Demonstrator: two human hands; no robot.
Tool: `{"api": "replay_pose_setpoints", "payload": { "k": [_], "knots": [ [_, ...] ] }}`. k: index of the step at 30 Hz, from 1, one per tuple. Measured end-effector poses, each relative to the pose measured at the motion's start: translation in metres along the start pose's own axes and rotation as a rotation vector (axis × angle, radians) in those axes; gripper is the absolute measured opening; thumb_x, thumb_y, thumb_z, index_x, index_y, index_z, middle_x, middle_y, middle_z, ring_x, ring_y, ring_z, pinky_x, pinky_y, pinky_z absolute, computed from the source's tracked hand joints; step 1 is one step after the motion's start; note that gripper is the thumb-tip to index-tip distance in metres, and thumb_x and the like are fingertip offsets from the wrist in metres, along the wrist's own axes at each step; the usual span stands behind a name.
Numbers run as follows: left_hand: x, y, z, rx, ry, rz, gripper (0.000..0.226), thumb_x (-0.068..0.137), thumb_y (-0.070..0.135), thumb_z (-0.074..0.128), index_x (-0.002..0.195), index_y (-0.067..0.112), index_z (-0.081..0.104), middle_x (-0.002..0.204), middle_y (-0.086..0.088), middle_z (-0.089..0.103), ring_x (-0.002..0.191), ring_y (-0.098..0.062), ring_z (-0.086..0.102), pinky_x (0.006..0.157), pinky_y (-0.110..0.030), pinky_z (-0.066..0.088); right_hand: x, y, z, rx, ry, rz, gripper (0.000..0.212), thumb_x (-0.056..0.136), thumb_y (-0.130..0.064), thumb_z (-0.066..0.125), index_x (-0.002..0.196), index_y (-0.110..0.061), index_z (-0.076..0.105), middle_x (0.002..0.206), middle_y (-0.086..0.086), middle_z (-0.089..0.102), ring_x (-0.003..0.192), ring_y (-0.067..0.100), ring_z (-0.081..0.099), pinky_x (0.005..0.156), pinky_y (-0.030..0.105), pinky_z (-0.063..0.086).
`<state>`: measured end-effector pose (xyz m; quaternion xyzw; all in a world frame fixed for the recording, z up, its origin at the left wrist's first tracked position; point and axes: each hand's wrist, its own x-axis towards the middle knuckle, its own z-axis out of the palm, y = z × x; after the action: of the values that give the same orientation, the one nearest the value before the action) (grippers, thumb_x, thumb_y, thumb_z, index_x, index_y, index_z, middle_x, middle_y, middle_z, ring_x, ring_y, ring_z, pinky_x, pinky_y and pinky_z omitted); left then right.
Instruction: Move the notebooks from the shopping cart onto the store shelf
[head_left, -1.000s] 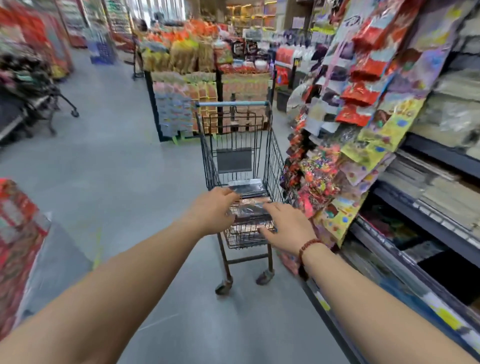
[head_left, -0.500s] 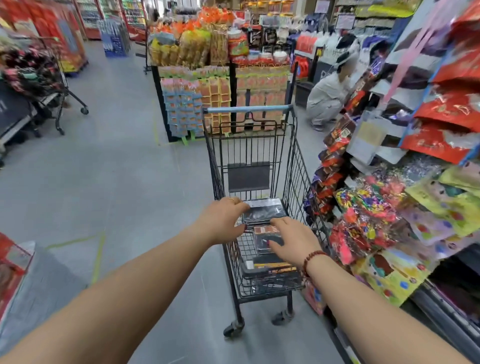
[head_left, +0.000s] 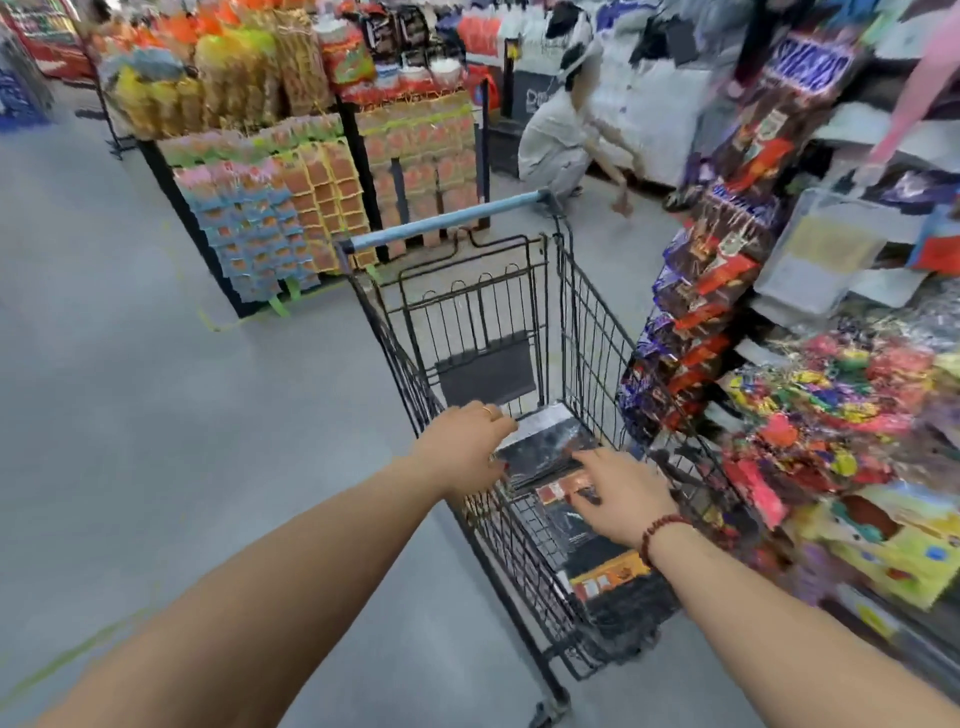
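The shopping cart (head_left: 587, 332) stands in the aisle. On its left there is wide grey floor (head_left: 156, 415). On its right, the wire side is just beside a rack of hanging bags (head_left: 691, 332). The notebooks (head_left: 545, 441) lie in the bottom of the cart. The right hand (head_left: 618, 493) rests on them with its fingers spread flat. The left hand (head_left: 467, 447) reaches over the left rim to the top notebook. Blur hides whether it holds it. The store shelf (head_left: 914, 654), low on the right, is blurry and cut off.

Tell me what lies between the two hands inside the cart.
In the head view, a dark, glossy wrapped notebook lies between the left hand and the right hand, inside the cart.
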<state>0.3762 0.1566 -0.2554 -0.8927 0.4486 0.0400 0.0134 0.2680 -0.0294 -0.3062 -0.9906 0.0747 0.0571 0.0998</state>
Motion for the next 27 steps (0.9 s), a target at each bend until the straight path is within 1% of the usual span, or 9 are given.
{"api": "replay_pose_setpoints", "payload": {
  "k": [3, 5, 7, 9, 13, 15, 18, 23, 27],
  "knots": [
    [0.023, -0.027, 0.006, 0.014, -0.006, 0.082, 0.049, 0.088, 0.034, 0.053, 0.134, 0.018, 0.046, 0.130, -0.005, 0.053, 0.119, -0.026, 0.047, 0.096, -0.040, 0.042, 0.009, -0.006, 0.010, 0.005, -0.039, 0.090, 0.052, 0.089, -0.043, 0.047, 0.136, -0.022, 0.039, 0.132, 0.002, 0.051, 0.122, 0.024, 0.045, 0.097, 0.038, 0.043],
    [0.041, -0.038, 0.011, -0.027, -0.015, 0.112, 0.046, 0.087, 0.033, 0.053, 0.131, 0.018, 0.048, 0.127, -0.004, 0.054, 0.118, -0.027, 0.048, 0.095, -0.041, 0.043, 0.018, -0.004, 0.015, 0.037, -0.065, 0.147, 0.051, 0.089, -0.043, 0.047, 0.135, -0.022, 0.041, 0.134, 0.002, 0.048, 0.124, 0.024, 0.044, 0.097, 0.038, 0.043],
    [0.060, -0.043, 0.019, -0.054, -0.042, 0.148, 0.045, 0.086, 0.032, 0.053, 0.129, 0.018, 0.050, 0.124, -0.004, 0.055, 0.116, -0.027, 0.049, 0.093, -0.041, 0.045, 0.025, 0.001, 0.019, 0.067, -0.068, 0.208, 0.051, 0.087, -0.044, 0.049, 0.134, -0.025, 0.042, 0.128, 0.002, 0.048, 0.117, 0.023, 0.050, 0.094, 0.036, 0.044],
    [0.083, -0.045, 0.025, -0.072, -0.071, 0.193, 0.046, 0.086, 0.031, 0.053, 0.131, 0.019, 0.049, 0.124, -0.003, 0.055, 0.117, -0.026, 0.050, 0.091, -0.039, 0.045, 0.033, 0.008, 0.022, 0.095, -0.058, 0.271, 0.053, 0.086, -0.046, 0.050, 0.135, -0.027, 0.041, 0.126, 0.000, 0.049, 0.112, 0.022, 0.051, 0.093, 0.036, 0.046],
    [0.131, -0.041, 0.033, -0.044, -0.113, 0.301, 0.048, 0.088, 0.029, 0.051, 0.133, 0.015, 0.047, 0.130, -0.006, 0.053, 0.119, -0.026, 0.048, 0.093, -0.038, 0.044, 0.052, 0.032, 0.035, 0.143, -0.079, 0.389, 0.056, 0.087, -0.045, 0.049, 0.138, -0.025, 0.037, 0.134, 0.002, 0.049, 0.122, 0.024, 0.047, 0.099, 0.038, 0.043],
    [0.156, -0.038, 0.033, -0.018, -0.125, 0.356, 0.049, 0.088, 0.029, 0.052, 0.135, 0.015, 0.046, 0.130, -0.006, 0.053, 0.120, -0.026, 0.047, 0.095, -0.038, 0.043, 0.060, 0.048, 0.036, 0.166, -0.090, 0.455, 0.057, 0.086, -0.046, 0.049, 0.138, -0.024, 0.038, 0.135, 0.003, 0.050, 0.122, 0.025, 0.047, 0.099, 0.038, 0.043],
    [0.193, -0.034, 0.030, 0.001, -0.146, 0.432, 0.049, 0.088, 0.029, 0.052, 0.135, 0.014, 0.045, 0.128, -0.007, 0.053, 0.120, -0.027, 0.048, 0.096, -0.041, 0.044, 0.065, 0.067, 0.032, 0.216, -0.044, 0.567, 0.054, 0.085, -0.045, 0.050, 0.135, -0.025, 0.042, 0.129, 0.003, 0.054, 0.116, 0.024, 0.052, 0.093, 0.036, 0.047],
    [0.240, -0.021, 0.039, 0.001, -0.175, 0.558, 0.047, 0.087, 0.030, 0.051, 0.131, 0.013, 0.048, 0.119, -0.009, 0.057, 0.111, -0.030, 0.052, 0.090, -0.041, 0.048, 0.065, 0.083, 0.034, 0.256, -0.009, 0.721, 0.056, 0.086, -0.046, 0.051, 0.136, -0.021, 0.043, 0.130, 0.005, 0.052, 0.119, 0.025, 0.050, 0.095, 0.036, 0.046],
    [0.271, -0.009, 0.059, 0.053, -0.265, 0.717, 0.046, 0.086, 0.028, 0.052, 0.129, 0.013, 0.049, 0.121, -0.010, 0.055, 0.112, -0.030, 0.052, 0.090, -0.042, 0.048, 0.062, 0.079, 0.047, 0.331, 0.026, 0.884, 0.054, 0.086, -0.043, 0.052, 0.134, -0.020, 0.044, 0.128, 0.007, 0.053, 0.118, 0.026, 0.050, 0.095, 0.036, 0.046]
  ]
}}
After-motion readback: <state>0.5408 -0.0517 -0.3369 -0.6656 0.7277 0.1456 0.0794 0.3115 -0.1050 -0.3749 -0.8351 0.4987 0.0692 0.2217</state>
